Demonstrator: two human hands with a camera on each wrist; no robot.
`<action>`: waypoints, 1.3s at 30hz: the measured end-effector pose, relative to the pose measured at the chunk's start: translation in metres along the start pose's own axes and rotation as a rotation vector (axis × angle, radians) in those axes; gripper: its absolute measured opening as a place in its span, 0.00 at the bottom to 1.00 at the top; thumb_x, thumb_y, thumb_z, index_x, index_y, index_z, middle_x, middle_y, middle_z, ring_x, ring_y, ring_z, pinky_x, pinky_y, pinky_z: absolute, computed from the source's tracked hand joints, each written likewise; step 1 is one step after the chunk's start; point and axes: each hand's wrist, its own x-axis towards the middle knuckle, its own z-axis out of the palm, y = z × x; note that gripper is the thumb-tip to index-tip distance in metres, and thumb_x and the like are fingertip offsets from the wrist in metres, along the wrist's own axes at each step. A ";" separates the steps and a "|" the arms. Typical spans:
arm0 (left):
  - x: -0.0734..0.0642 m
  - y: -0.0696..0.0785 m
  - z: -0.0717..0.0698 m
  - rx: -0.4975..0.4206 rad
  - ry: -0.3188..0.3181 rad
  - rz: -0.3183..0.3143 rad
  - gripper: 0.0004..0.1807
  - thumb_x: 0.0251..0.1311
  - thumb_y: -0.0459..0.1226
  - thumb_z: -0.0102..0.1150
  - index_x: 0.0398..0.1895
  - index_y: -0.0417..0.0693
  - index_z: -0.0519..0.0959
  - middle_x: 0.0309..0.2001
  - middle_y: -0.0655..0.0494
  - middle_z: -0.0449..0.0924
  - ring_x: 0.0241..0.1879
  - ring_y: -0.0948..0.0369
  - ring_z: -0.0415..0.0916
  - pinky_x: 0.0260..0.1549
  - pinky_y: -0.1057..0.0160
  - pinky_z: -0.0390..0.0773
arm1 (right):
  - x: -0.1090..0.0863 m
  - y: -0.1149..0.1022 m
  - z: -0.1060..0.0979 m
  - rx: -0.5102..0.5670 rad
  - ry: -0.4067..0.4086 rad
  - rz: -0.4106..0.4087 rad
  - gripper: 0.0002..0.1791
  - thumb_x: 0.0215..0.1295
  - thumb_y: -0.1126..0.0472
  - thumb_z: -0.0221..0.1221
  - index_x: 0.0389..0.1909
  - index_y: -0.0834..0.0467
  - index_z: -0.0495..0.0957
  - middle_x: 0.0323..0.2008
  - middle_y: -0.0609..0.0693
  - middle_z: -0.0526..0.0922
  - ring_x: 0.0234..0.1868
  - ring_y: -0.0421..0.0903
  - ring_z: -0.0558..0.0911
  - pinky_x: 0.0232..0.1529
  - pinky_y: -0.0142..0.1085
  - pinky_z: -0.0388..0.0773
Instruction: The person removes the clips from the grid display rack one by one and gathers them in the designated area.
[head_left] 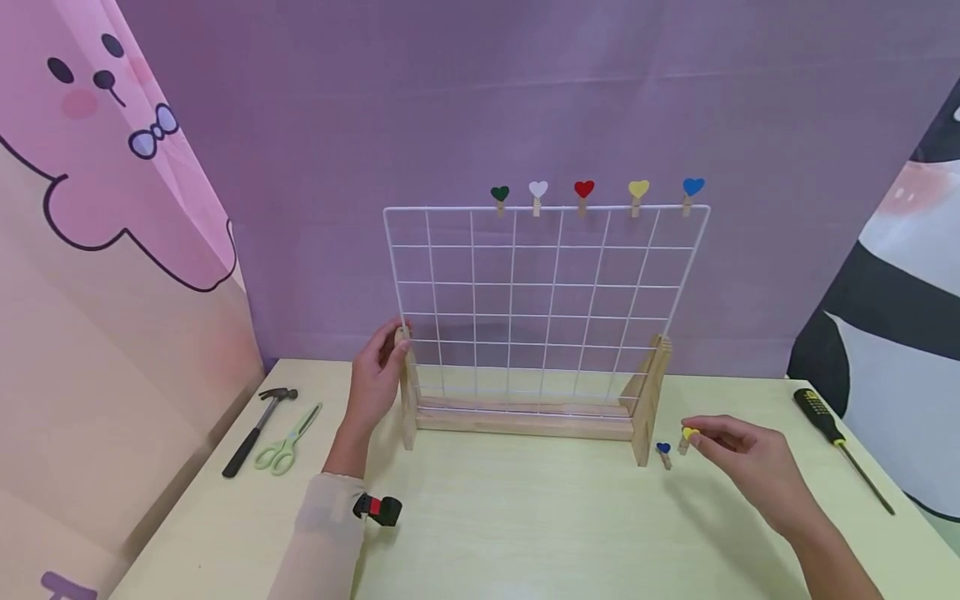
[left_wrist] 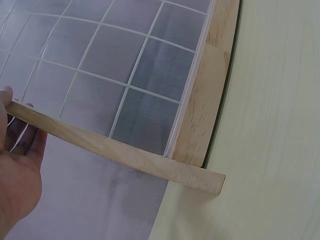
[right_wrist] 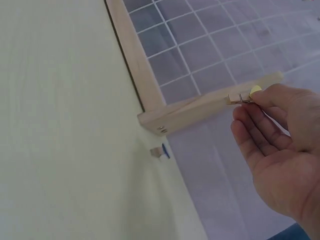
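A white wire grid panel (head_left: 532, 283) stands in a wooden base (head_left: 525, 421) on the table. Along its top wire sit several heart clothespins: green (head_left: 500, 197), white (head_left: 537, 197), red (head_left: 583, 195), yellow (head_left: 637, 197) and blue (head_left: 691, 193). My left hand (head_left: 377, 371) grips the top of the left wooden upright (left_wrist: 115, 150), thumb in front and fingers behind. Between thumb and fingertips, my right hand (head_left: 757, 471) pinches a yellow heart clothespin (right_wrist: 242, 97), to the right of the stand. A dark blue heart clothespin (head_left: 664, 455) lies on the table by the right upright.
On the left of the table (head_left: 480, 533) lie a claw hammer (head_left: 258, 433) and green scissors (head_left: 288, 442). A black and yellow screwdriver (head_left: 840, 446) lies near the right edge. A purple curtain (head_left: 315, 167) hangs behind the stand.
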 end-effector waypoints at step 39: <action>-0.002 0.000 -0.001 -0.003 0.000 0.044 0.21 0.76 0.35 0.56 0.69 0.41 0.74 0.65 0.40 0.79 0.63 0.48 0.77 0.56 0.81 0.75 | 0.020 0.079 0.005 -0.080 -0.109 0.165 0.22 0.72 0.58 0.64 0.61 0.65 0.81 0.49 0.40 0.88 0.43 0.20 0.78 0.41 0.22 0.81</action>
